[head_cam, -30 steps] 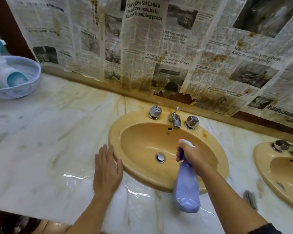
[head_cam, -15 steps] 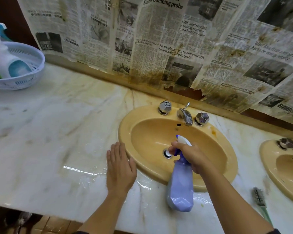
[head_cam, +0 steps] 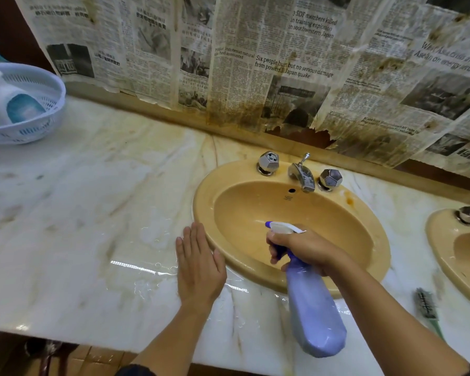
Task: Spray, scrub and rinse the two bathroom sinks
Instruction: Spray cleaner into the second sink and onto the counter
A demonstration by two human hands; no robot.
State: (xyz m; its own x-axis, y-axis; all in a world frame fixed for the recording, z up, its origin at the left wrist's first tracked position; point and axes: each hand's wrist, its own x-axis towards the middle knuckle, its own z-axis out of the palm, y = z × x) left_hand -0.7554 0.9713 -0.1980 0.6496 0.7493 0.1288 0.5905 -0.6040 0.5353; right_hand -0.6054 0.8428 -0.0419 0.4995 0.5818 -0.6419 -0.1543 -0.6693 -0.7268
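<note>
A tan oval sink (head_cam: 258, 213) is set in the marble counter, with a chrome faucet (head_cam: 301, 175) and two faceted knobs behind the bowl. My right hand (head_cam: 307, 248) grips the neck of a purple spray bottle (head_cam: 315, 310), its white nozzle pointing left over the bowl. My left hand (head_cam: 198, 264) rests flat on the wet counter just left of the sink's rim. A second tan sink (head_cam: 445, 245) shows at the right edge, partly cut off.
A scrub brush (head_cam: 426, 305) with a green handle lies on the counter between the sinks. A white basket (head_cam: 38, 104) holding bottles stands at the far left. Stained newspaper (head_cam: 255, 63) covers the wall behind. The marble counter (head_cam: 79, 213) stretches left, wet near my hand.
The view has shifted left, so the sink sits further right. My right hand has turned the bottle's nozzle toward the left of the bowl. My left hand stays flat on the counter.
</note>
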